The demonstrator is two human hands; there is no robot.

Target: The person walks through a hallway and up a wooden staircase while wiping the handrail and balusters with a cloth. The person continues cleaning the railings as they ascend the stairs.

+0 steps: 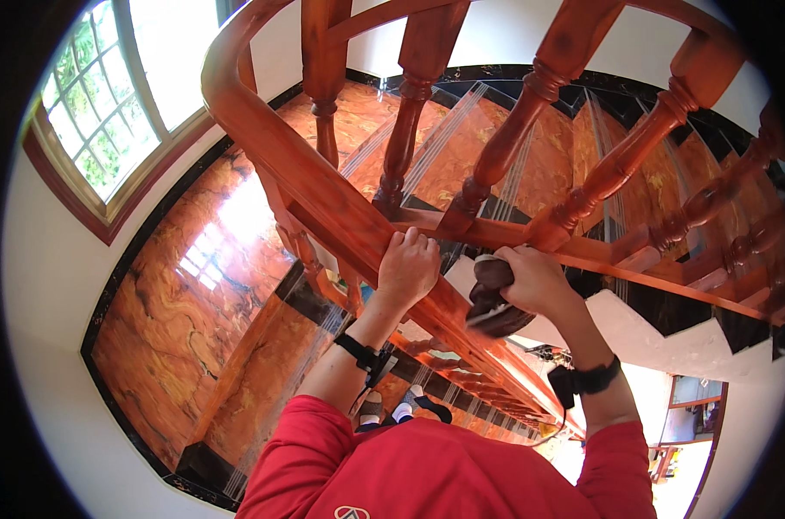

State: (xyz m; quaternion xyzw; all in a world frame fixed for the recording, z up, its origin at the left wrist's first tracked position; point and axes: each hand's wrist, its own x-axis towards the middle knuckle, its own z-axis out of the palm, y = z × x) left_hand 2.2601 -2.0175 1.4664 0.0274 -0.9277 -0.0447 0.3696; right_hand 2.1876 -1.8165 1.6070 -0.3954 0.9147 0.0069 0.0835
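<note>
Closed around the top of a reddish wooden handrail, my left hand rests near the middle of the view. To its right, my right hand holds a bunched dark brown cloth with a pale edge, over the gap beside the rail and just below the baluster bases. The cloth looks slightly blurred. Turned wooden balusters rise above both hands. Each wrist wears a black strap with a small device.
Marbled stairs with striped treads curve behind the balusters. A glossy marbled landing lies at left beneath a window. More steps descend below my feet. A deep stairwell opens at lower right, beside a white stair side.
</note>
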